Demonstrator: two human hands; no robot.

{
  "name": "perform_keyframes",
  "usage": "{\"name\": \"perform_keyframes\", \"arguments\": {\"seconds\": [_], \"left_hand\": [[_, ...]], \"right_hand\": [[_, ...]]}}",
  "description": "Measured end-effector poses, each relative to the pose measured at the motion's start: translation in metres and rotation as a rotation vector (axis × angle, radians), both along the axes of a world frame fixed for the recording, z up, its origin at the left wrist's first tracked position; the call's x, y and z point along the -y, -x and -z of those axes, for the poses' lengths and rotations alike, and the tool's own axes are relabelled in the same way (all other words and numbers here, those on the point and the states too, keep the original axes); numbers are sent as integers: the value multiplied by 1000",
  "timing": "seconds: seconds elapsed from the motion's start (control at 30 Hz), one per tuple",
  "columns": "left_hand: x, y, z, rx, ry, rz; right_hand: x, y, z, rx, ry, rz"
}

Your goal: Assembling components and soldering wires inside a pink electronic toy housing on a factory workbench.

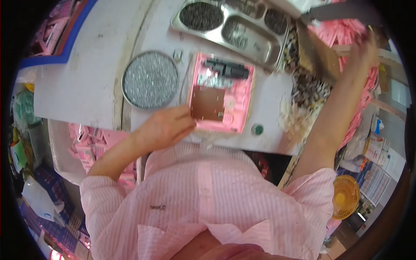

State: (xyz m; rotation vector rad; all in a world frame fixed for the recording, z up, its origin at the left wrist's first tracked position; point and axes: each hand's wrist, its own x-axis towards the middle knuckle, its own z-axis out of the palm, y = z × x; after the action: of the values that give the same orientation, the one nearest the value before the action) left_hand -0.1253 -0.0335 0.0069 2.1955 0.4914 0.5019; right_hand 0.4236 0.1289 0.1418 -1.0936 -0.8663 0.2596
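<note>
A shallow pink plastic casing [245,102] lies on the bench in front of me. Inside it sit a brown square board [208,103] and a black slotted part [226,68]. My left hand [171,125] is closed at the casing's lower left edge, its fingertips against the rim. My right arm stretches to the upper right, where my right hand [366,47] is over a heap of pink plastic parts [338,31]. Its fingers are smeared, and whether they hold anything is unclear. Above the heap extends a long dark grey object [340,13], also blurred.
A round tin of silvery small metal pieces [150,80] stands left of the casing. Beyond is a steel compartment tray [272,52] with dark screws. Loose small parts [305,91] pile up at the right, near a small green round item [257,129]. A pink-filled bin [65,151] sits below left.
</note>
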Motion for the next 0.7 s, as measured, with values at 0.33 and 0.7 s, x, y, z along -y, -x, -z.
{"name": "perform_keyframes", "arguments": {"seconds": [0.33, 0.7], "left_hand": [[1, -2, -4, -5, 17, -22], [7, -2, 1, 26, -25, -59]], "right_hand": [[244, 270, 107, 784, 547, -470], [254, 287, 115, 1027, 535, -374]]}}
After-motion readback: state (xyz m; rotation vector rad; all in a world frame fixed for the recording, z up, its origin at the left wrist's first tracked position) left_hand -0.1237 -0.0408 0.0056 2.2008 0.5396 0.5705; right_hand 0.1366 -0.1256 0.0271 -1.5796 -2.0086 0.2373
